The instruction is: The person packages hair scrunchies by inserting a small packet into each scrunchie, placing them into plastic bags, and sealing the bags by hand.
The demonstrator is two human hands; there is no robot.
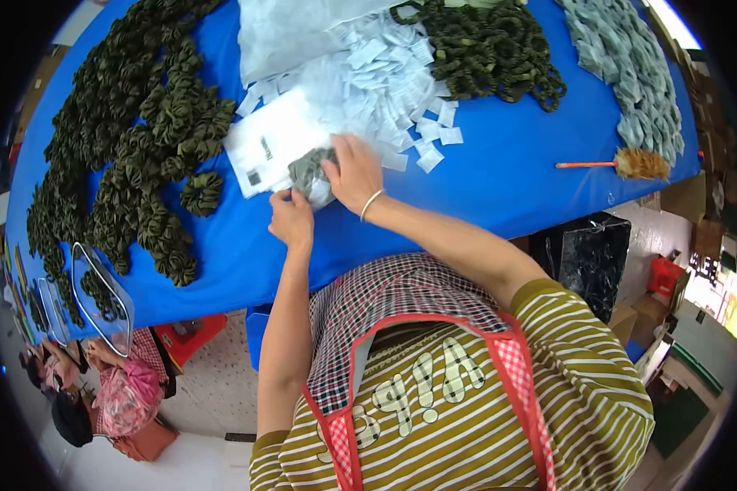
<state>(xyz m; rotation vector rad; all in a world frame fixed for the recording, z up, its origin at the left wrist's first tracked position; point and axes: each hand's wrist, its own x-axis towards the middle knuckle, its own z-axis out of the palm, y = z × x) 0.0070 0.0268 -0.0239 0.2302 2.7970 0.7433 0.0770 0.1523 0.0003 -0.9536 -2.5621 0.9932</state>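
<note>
In the head view, my left hand (291, 217) pinches the near edge of a clear plastic bag (319, 193). A grey-green scrunchie (309, 168) is at the bag; whether it lies fully inside is hard to see. My right hand (354, 173), a pale bangle at its wrist, closes on the scrunchie from the right, thumb against it and fingertips slightly blurred. Under and beyond both hands lie white printed bags (262, 143) with black text and a dark square mark. Small white packets (385, 82) are heaped just past them.
Piles of dark green scrunchies (139, 147) cover the left of the blue table (499, 180). More dark scrunchies (495, 53) and grey-green ones (630, 74) lie at the far right. A brush with a red handle (585, 164) rests near the right edge. Another person (127, 397) sits lower left.
</note>
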